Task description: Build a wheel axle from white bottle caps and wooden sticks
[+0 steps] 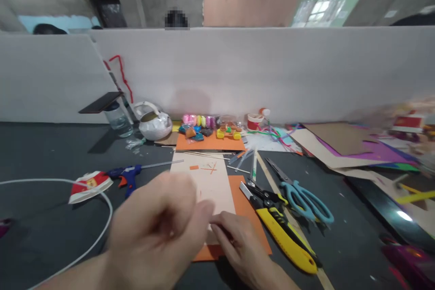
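My left hand (156,231) is raised close to the camera, slightly blurred, with its fingers curled and thumb pressed in. What it holds, if anything, I cannot make out. Lower and to its right, my right hand (243,247) pinches thumb and fingers together at the near end of a cream sheet (214,190); anything between them is too small to name. Under that sheet lies orange paper (253,222). A small orange rectangle (194,167) and thin orange strips (211,168) rest on the cream sheet.
A blue glue gun (128,176) with a white cable lies left. To the right are a yellow utility knife (287,240), pliers (267,195) and blue-handled scissors (306,201). Behind stand a water jar (118,120), a silvery pot (156,127) and clay packets (195,133).
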`<state>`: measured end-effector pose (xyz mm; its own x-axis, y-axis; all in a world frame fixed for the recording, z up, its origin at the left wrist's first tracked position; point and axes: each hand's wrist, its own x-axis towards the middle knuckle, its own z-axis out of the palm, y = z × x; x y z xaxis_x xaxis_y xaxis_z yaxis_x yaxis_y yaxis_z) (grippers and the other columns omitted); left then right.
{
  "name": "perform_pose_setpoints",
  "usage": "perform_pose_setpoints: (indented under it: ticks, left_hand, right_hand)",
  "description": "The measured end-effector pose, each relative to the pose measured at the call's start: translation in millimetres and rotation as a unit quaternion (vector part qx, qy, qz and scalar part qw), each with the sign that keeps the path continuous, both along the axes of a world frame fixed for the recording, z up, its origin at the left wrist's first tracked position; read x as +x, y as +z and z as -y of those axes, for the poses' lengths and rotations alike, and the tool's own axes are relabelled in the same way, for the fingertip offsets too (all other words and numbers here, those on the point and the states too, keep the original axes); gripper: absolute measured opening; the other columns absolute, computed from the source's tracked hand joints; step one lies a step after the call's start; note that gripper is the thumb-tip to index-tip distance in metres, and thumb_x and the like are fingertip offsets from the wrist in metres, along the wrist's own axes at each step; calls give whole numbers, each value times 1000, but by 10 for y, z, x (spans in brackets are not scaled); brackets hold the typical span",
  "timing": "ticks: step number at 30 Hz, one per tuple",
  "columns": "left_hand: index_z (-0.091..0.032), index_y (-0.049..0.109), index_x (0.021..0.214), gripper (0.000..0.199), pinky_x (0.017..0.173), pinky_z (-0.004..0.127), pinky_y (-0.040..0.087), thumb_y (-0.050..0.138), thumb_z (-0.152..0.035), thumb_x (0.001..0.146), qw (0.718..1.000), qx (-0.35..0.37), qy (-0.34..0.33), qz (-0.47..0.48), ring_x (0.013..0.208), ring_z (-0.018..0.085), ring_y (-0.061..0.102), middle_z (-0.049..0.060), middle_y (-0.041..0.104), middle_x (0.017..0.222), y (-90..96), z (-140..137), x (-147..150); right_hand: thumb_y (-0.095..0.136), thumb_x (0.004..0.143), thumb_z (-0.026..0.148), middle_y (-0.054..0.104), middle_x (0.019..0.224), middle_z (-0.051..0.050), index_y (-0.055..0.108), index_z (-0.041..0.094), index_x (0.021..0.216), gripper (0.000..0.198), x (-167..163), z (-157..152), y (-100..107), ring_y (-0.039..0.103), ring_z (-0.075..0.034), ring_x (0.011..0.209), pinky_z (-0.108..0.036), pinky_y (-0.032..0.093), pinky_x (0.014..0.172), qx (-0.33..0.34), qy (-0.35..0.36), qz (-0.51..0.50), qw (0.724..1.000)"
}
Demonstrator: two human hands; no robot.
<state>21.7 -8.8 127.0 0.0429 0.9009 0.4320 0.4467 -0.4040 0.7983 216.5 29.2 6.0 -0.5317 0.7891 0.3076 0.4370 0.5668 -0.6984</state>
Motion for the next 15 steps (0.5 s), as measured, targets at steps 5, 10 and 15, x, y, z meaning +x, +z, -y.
perform_pose_setpoints:
  ticks: [5,10,15]
  left_hand:
    - [-21,69,92,10,74,30,55,59,-23,93,996,65,-10,-67,77,16,65,3,72,85,74,-781,-35]
    - [-14,67,94,21,73,34,57,60,-33,97,984,23,135,-118,75,15,65,2,68,85,-205,-1500,-688]
    - [-15,63,118,31,80,40,59,61,-37,96,953,-45,255,-160,94,21,68,8,67,113,-258,-1944,-1388]
  right_hand:
    - [41,105,24,66,76,-3,60,21,96,21,3,-41,-69,62,-16,65,-26,41,59,28,28,-20,999]
    - [41,105,24,67,82,-2,59,23,99,19,55,-90,-119,66,-16,71,-24,44,64,19,37,10,999]
    - [36,106,29,67,78,-1,59,23,95,26,65,-116,-107,66,-15,67,-24,44,61,19,31,22,999]
